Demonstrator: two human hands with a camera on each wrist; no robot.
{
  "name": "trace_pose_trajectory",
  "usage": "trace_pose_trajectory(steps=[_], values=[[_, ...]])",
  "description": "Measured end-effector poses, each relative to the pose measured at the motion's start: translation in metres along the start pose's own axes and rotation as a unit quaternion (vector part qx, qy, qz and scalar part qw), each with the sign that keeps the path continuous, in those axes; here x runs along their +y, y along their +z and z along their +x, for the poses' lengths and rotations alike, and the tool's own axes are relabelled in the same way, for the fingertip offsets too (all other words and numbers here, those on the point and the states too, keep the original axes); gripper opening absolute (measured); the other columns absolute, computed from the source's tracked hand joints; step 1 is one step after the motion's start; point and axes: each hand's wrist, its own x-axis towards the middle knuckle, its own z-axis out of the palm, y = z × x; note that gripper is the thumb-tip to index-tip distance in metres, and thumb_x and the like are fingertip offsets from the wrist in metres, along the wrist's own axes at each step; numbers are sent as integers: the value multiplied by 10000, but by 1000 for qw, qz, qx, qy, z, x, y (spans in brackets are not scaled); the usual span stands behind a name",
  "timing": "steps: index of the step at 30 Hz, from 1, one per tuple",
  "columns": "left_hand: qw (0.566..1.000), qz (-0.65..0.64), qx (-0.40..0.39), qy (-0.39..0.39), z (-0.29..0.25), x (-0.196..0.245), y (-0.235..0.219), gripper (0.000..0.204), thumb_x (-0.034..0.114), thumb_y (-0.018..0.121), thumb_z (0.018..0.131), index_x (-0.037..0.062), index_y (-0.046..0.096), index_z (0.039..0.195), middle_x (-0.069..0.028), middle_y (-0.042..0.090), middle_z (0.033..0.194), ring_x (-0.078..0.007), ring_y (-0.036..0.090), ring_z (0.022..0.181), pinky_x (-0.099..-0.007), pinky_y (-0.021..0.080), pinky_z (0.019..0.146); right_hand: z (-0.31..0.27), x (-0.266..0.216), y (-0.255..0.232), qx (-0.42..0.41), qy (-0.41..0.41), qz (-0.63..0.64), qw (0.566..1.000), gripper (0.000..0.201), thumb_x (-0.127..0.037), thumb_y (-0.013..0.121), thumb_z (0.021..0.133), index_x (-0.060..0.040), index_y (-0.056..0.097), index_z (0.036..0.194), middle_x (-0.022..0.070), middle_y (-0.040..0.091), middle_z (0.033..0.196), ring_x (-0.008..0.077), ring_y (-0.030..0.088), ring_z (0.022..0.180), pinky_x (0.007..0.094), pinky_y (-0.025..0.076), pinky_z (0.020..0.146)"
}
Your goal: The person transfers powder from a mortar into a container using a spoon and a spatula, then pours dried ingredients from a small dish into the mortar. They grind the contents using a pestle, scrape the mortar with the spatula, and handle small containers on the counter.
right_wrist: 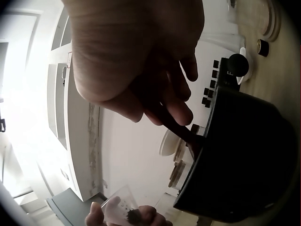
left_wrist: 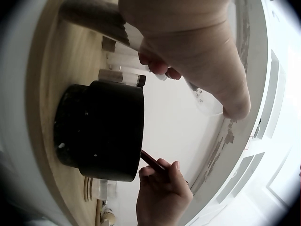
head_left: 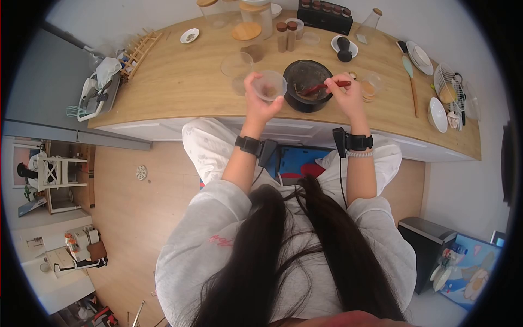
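Observation:
A dark stone-like bowl (head_left: 308, 107) stands near the counter's front edge. The right hand (head_left: 346, 97) pinches the handle of a red-brown spoon (head_left: 315, 89), whose lower end is inside the bowl. Left of the bowl, the left hand (head_left: 260, 106) grips a small translucent cup (head_left: 271, 85) with some dark matter at its bottom. In the left wrist view the black bowl (left_wrist: 115, 132) is seen from the side, with the right hand (left_wrist: 164, 197) at its rim. The right wrist view shows the spoon handle (right_wrist: 174, 123) passing over the rim, and the cup (right_wrist: 123, 207) held lower down.
Clear lids (head_left: 237, 64) lie left of the cup. Behind are two spice jars (head_left: 281, 38), lidded canisters and a black pestle (head_left: 344, 50) on a white dish. To the right are a small clear container (head_left: 373, 83), a green spatula (head_left: 409, 71) and a white bowl (head_left: 437, 115).

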Motion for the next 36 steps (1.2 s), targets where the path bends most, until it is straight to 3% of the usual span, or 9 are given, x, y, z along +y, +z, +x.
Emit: trace_pose_trajectory(steps=[9, 11, 15, 17, 22, 27, 31, 33, 36], values=[[1000, -11, 6, 1, -1, -5, -3, 751, 365, 746, 675, 92, 289, 1206, -79, 454, 981, -159, 502, 839, -288, 428, 728, 14, -17, -9, 59, 1, -50, 997, 202, -185, 652, 831, 8, 613, 782, 57, 617, 676, 133, 590, 615, 254, 437, 564], [1000, -9, 7, 3, 0, -4, -3, 753, 367, 745, 675, 93, 287, 1206, -80, 456, 983, -157, 500, 839, -286, 426, 727, 18, -46, -4, 36, 3, -184, 982, 265, -259, 610, 853, -6, 620, 776, 94, 640, 686, 178, 607, 594, 283, 446, 550], [1000, -1, 10, 3, 0, -2, -1, 750, 356, 744, 667, 93, 290, 1203, -81, 457, 982, -159, 500, 839, -289, 426, 730, 32, -59, 14, -53, 48, -276, 958, 299, -292, 556, 860, -13, 629, 780, 155, 636, 695, 277, 615, 609, 357, 464, 564], [1000, -4, 13, 6, 1, -1, 0, 748, 351, 744, 664, 93, 293, 1202, -81, 457, 980, -160, 501, 838, -290, 426, 730, 36, -53, 31, -73, -37, -325, 942, 304, -281, 517, 856, -7, 629, 789, 190, 615, 683, 358, 595, 640, 419, 468, 590], [1000, -2, 18, 7, 0, 0, -1, 747, 341, 745, 666, 90, 291, 1203, -78, 455, 978, -160, 502, 844, -286, 428, 730, 50, -55, 53, -101, -50, -325, 939, 307, -261, 507, 850, 11, 626, 774, 219, 590, 667, 392, 581, 644, 458, 459, 600], [1000, -15, 11, 1, -1, -5, -2, 751, 342, 751, 670, 84, 288, 1203, -80, 439, 1008, -160, 502, 846, -284, 433, 725, 61, -50, 54, -53, 2, -249, 967, 337, -258, 494, 857, 35, 603, 730, 236, 574, 648, 405, 568, 629, 437, 460, 583], [1000, -4, 5, 11, -1, -6, -2, 753, 341, 752, 670, 81, 289, 1203, -81, 418, 1037, -162, 504, 842, -293, 442, 722, 58, -45, 43, 2, 41, -217, 975, 369, -279, 507, 859, 44, 589, 701, 203, 580, 586, 358, 579, 547, 393, 456, 531], [1000, 2, 6, 15, -1, -4, -1, 750, 342, 750, 670, 81, 291, 1202, -80, 416, 1035, -164, 506, 842, -295, 444, 721, 53, -38, 37, 45, 103, -141, 984, 386, -293, 539, 859, 41, 591, 672, 144, 576, 506, 247, 570, 445, 336, 439, 464], [1000, 8, 2, 18, -1, -3, 0, 744, 343, 745, 671, 81, 294, 1202, -79, 413, 1032, -167, 508, 841, -299, 446, 721, 45, -21, 33, 99, 118, -24, 988, 379, -280, 563, 859, 32, 601, 649, 85, 555, 455, 139, 531, 394, 285, 411, 419]])
